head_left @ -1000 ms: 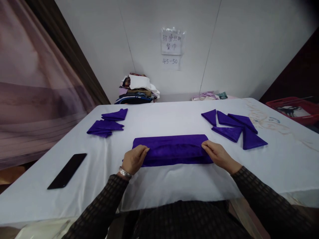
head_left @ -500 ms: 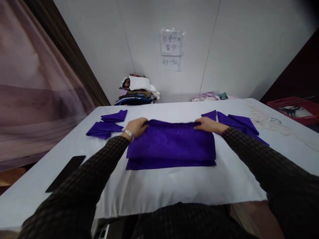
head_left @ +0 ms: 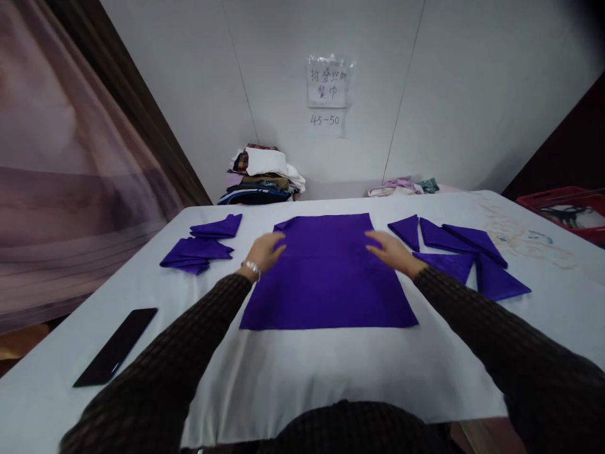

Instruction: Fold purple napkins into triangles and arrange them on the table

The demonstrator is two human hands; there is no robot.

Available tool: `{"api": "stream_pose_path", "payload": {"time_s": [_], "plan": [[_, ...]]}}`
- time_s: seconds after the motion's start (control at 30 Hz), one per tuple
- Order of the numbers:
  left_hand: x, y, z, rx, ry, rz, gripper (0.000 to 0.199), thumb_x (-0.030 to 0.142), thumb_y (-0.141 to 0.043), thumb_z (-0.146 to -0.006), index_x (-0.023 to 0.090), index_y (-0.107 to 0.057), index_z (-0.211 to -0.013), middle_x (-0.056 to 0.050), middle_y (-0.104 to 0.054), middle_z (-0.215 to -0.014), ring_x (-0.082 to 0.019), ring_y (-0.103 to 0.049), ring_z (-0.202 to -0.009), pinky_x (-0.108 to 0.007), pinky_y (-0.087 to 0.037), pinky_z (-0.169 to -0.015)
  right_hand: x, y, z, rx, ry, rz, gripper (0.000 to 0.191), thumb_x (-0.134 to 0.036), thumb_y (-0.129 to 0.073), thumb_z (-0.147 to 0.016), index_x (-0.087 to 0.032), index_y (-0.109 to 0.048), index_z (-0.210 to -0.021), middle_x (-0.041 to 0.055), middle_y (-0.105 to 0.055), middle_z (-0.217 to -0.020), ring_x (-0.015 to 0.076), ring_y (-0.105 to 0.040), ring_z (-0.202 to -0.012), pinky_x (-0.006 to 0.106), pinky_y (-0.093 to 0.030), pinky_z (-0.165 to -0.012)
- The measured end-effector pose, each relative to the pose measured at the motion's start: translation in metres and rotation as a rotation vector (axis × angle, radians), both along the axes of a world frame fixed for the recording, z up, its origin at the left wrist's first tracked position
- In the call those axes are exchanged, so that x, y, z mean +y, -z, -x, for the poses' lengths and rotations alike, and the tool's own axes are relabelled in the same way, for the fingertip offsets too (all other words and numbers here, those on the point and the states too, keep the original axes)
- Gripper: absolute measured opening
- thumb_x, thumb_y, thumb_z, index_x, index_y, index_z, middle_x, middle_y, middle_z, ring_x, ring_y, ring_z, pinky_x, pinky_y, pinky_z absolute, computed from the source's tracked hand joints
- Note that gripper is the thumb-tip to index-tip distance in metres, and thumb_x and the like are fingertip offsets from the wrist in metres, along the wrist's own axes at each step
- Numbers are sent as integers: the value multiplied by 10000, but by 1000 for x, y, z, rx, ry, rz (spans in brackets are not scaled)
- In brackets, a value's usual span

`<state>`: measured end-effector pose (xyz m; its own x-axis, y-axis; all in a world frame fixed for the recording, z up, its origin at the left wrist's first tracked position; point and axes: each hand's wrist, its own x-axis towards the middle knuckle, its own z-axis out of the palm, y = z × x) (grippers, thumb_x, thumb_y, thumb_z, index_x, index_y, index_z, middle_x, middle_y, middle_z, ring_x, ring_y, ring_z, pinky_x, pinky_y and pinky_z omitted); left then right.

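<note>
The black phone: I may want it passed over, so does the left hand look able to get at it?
Probably yes. The left hand looks empty, and the phone lies uncovered beside the left forearm, with nothing seen blocking the way.

We see plain purple napkins [head_left: 328,274], a white tablecloth [head_left: 302,378], a black phone [head_left: 116,347], dark checked sleeves [head_left: 472,315] and a red basket [head_left: 586,195].

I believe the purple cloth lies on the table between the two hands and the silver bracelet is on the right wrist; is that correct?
Not quite: the silver bracelet is on the left wrist, as the head view shows. The purple cloth does lie on the table between left hand and right hand.
</note>
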<state>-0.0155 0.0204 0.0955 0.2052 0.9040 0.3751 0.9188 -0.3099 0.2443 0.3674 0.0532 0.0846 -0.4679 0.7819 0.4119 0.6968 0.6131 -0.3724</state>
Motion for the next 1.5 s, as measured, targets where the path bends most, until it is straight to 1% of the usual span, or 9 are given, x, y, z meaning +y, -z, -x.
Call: {"api": "stream_pose_path", "payload": {"time_s": [0.1,0.17,0.33,0.47,0.7,0.83,1.07,1.17,1.5], "plan": [[-65,47,26,-24,139,149,314,387,-507,-808,185,-640,-1010,-99,-660,-1102,-215,-599,-1026,-379,-457,-938,-58,40,-31,2,-165,240,325,-341,-517,-844,-227,-604,-1135,82,-621,-1167,239,-548,-1111,443,-421,-974],[-105,69,41,-27,170,187,331,426,-531,-794,210,-643,-1019,-97,-649,-1135,-228,-599,-1041,-397,-477,-921,-93,60,-54,-10,-145,310,346,-340,-529,-837,-240,-599,-1161,75,-588,-1227,251,-500,-1175,451,-394,-1009],[-154,89,63,-6,124,110,334,206,-432,-812,248,-635,-1075,-73,-632,-1172,-216,-594,-1059,-411,-492,-915,-131,81,-91,-18,-49,301,428,-162,-439,-802,-254,-600,-1187,62,-555,-1274,235,-487,-1196,458,-374,-1034],[-149,88,69,68,158,146,495,80,-443,-679,256,-635,-1099,-63,-611,-1209,-231,-570,-1095,-427,-478,-934,-122,80,-93,-102,-116,233,482,-103,-440,-752,-251,-616,-1175,70,-542,-1290,236,-484,-1199,446,-395,-1015],[-127,81,58,35,114,114,273,306,-430,-847,231,-686,-901,-82,-672,-1057,-210,-616,-963,-393,-502,-878,-113,79,-77,-39,-77,134,224,-264,-473,-866,-250,-688,-925,78,-640,-1131,249,-582,-1042,467,-456,-926],[-128,78,44,25,75,70,278,294,-408,-858,210,-663,-784,-96,-678,-961,-212,-613,-930,-395,-502,-869,-126,83,-76,30,-28,171,218,-265,-451,-877,-238,-654,-803,72,-644,-1109,241,-582,-1029,460,-461,-920],[-148,84,64,108,53,53,352,134,-366,-805,182,-643,-1018,-109,-617,-1163,-216,-579,-1053,-399,-480,-915,-141,89,-104,27,-12,234,351,-219,-388,-882,-224,-606,-1157,89,-567,-1249,219,-519,-1148,441,-392,-1006],[-156,87,79,165,109,124,491,67,-383,-727,226,-615,-1130,-77,-602,-1207,-215,-566,-1081,-405,-473,-920,-136,87,-112,-52,-69,241,357,-217,-444,-845,-241,-636,-1144,87,-542,-1287,246,-499,-1176,441,-388,-1001],[-135,86,54,63,51,112,289,341,-436,-846,220,-698,-847,-84,-652,-1104,-223,-591,-1008,-394,-477,-908,-117,85,-75,75,-24,167,209,-284,-509,-822,-240,-711,-854,74,-631,-1151,249,-546,-1107,444,-409,-977]]}}
